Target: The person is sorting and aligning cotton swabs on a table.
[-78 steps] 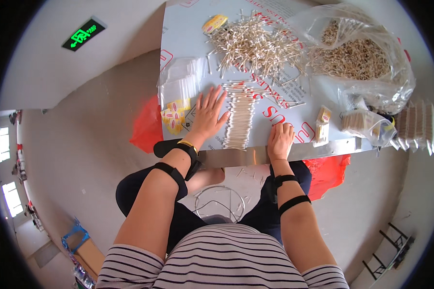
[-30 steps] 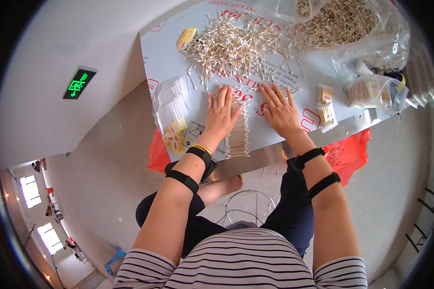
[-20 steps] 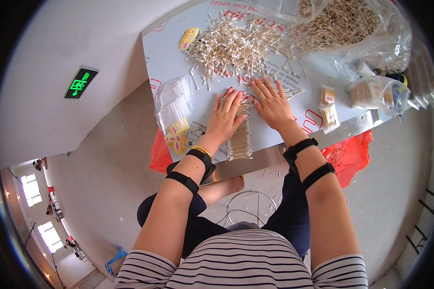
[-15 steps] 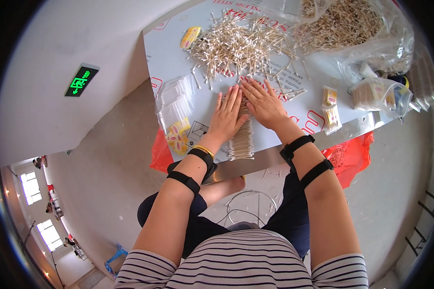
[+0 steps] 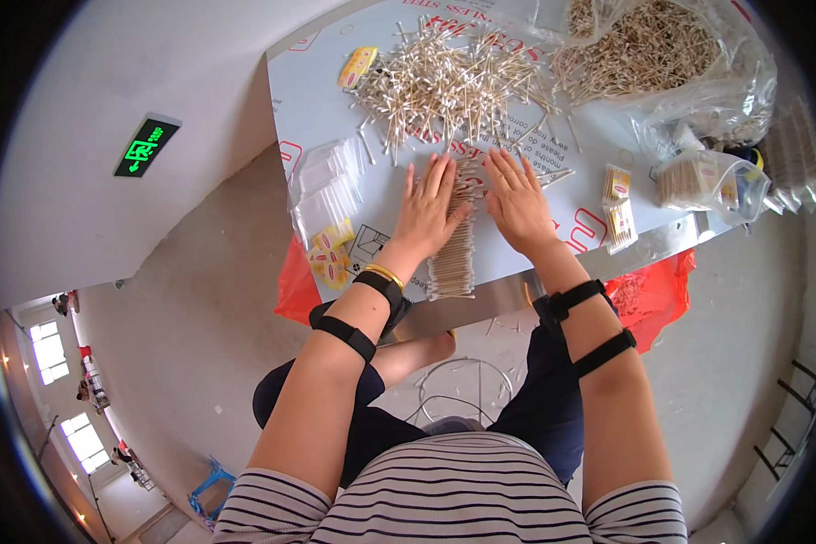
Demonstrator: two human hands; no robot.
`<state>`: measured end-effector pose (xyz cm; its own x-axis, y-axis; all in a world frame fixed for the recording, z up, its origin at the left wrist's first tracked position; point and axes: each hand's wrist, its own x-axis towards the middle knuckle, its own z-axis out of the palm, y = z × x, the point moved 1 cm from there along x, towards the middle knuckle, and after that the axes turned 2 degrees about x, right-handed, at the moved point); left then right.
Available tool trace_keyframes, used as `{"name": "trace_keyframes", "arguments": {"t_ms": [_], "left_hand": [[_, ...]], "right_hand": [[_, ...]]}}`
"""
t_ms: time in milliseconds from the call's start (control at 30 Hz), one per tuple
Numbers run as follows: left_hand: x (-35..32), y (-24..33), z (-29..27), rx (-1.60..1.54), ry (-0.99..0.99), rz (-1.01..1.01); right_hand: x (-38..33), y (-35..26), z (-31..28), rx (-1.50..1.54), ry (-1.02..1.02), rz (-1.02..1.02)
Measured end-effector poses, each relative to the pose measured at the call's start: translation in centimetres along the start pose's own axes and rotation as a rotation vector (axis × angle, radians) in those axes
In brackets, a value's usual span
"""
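A row of cotton swabs [image 5: 452, 263] lies side by side on the metal-topped table, running from the near edge toward a loose heap of cotton swabs [image 5: 458, 86]. Along its left side rests my left hand [image 5: 429, 210], fingers stretched out, the thumb lying over the swabs. My right hand [image 5: 519, 207] is flat and open just right of the row, with a gap between them. A few stray swabs [image 5: 556, 176] lie beyond its fingers. Neither hand grips anything.
Clear plastic sleeves [image 5: 328, 186] and yellow cards [image 5: 332, 254] lie at the left. Two filled swab packs [image 5: 618, 208] sit right, near a bag of packs [image 5: 707, 181]. A large clear bag of swabs [image 5: 653, 50] fills the far right. Red bags [image 5: 653, 299] hang below the table.
My right hand has moved right, off the row of swabs, uncovering its far part. My left hand stays almost where it was.
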<state>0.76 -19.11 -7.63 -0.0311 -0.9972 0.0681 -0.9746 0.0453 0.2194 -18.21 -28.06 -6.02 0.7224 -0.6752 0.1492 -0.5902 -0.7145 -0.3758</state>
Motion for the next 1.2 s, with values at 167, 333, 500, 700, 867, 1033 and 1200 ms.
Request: {"name": "trace_keyframes", "arguments": {"t_ms": [167, 333, 500, 700, 867, 1033, 1200], "left_hand": [[0.0, 0.1, -0.3, 0.07, 0.032, 0.043], [0.1, 0.1, -0.1, 0.185, -0.071, 0.062], [0.0, 0.7, -0.9, 0.196, -0.073, 0.072], [0.1, 0.8, -0.4, 0.15, -0.039, 0.103], [0.3, 0.2, 0.0, 0.132, -0.026, 0.101], [0.9, 0.2, -0.8, 0.128, -0.055, 0.118], [0.0, 1.6, -0.1, 0.131, -0.076, 0.164]], "right_hand": [[-2.6, -1.4, -0.4, -0.065, -0.059, 0.038], [-3.6, -0.5, 0.9, -0.176, -0.088, 0.048], [-3.8, -0.4, 1.2, -0.188, -0.047, 0.051], [-3.9, -1.0, 0.8, -0.047, 0.046, 0.066], [-4.0, -0.8, 1.2, -0.029, 0.063, 0.075], [-4.1, -0.7, 1.3, -0.007, 0.083, 0.076], [-4.1, -0.7, 1.3, 0.0, 0.099, 0.08]]}}
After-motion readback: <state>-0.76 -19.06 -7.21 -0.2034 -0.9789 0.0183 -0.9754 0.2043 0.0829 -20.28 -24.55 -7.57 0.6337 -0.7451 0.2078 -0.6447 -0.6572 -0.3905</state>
